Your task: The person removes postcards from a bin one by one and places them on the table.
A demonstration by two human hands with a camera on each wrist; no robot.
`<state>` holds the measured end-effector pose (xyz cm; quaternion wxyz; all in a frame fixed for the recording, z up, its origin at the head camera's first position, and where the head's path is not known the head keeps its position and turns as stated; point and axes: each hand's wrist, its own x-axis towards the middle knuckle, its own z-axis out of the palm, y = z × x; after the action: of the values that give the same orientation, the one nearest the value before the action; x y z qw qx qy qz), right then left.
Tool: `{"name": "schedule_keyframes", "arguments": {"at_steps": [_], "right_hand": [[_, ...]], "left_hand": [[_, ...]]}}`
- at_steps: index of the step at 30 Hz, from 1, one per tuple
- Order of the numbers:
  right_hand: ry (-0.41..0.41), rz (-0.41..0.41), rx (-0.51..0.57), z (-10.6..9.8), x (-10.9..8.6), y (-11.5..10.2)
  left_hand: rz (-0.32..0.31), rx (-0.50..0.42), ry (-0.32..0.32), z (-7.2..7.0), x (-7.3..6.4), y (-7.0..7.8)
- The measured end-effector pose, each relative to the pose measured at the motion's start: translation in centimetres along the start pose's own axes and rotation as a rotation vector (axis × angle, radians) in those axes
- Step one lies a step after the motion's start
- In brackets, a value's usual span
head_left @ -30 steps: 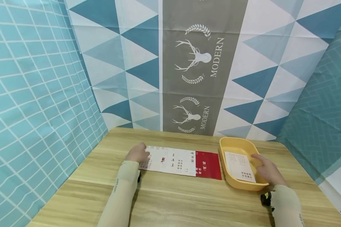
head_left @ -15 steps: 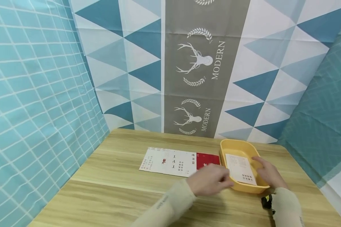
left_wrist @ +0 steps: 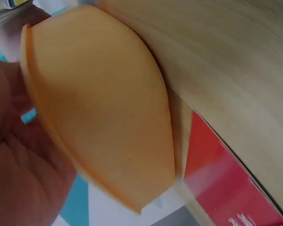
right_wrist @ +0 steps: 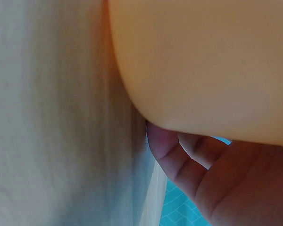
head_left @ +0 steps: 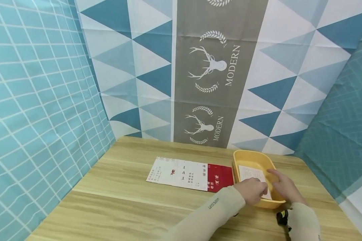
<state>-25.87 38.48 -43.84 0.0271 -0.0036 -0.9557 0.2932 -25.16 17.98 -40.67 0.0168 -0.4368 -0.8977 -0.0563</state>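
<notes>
In the head view, my left hand reaches over the near left rim of a yellow plastic tray. Its fingers dip inside, over a white printed card. The left wrist view shows this hand beyond the tray's rim; its fingertips are hidden, and I cannot tell whether they pinch the card. My right hand holds the tray's right side, one digit over the rim. In the right wrist view, its fingers curl against the tray's outer wall.
Left of the tray, a white printed strip lies flat on the wooden table, and a red printed card adjoins it. Patterned cloth hangs behind the table, with blue tiled cloth along the left.
My left hand has left the far left end of the white strip and swung right across the table to the tray. My right hand stays at the tray's right side.
</notes>
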Motion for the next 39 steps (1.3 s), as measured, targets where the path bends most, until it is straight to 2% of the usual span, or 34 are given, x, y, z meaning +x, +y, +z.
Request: {"name": "schedule_keyframes", "arguments": {"at_steps": [9,12,14,19,21,28,33,39], "right_hand": [[0.015,-0.03,0.015,0.4,0.0,-0.1],[0.006,-0.023,0.031,0.5,-0.1,-0.3],[0.001,-0.02,0.036,0.5,-0.1,-0.4],[0.001,-0.01,-0.009,0.0,0.3,-0.6],[-0.003,0.002,-0.012,-0.1,0.3,-0.7],[-0.012,0.016,0.043,0.0,0.0,-0.5],[0.011,-0.01,0.026,0.0,0.0,-0.3],[0.001,0.024,0.037,-0.1,0.0,-0.3]], "left_hand": [[-0.328,0.075,-0.067,0.1,1.9,0.6],[-0.377,0.081,-0.087,0.3,2.2,0.5],[-0.389,0.098,-0.074,0.3,2.4,0.4],[-0.386,0.132,-0.009,0.5,2.8,0.2],[-0.368,0.148,-0.004,0.7,2.8,0.1],[-0.249,0.217,-0.01,1.4,2.7,-0.4],[-0.183,0.296,0.029,1.2,2.9,-0.8],[-0.136,0.4,0.087,1.3,3.0,-0.5]]}}
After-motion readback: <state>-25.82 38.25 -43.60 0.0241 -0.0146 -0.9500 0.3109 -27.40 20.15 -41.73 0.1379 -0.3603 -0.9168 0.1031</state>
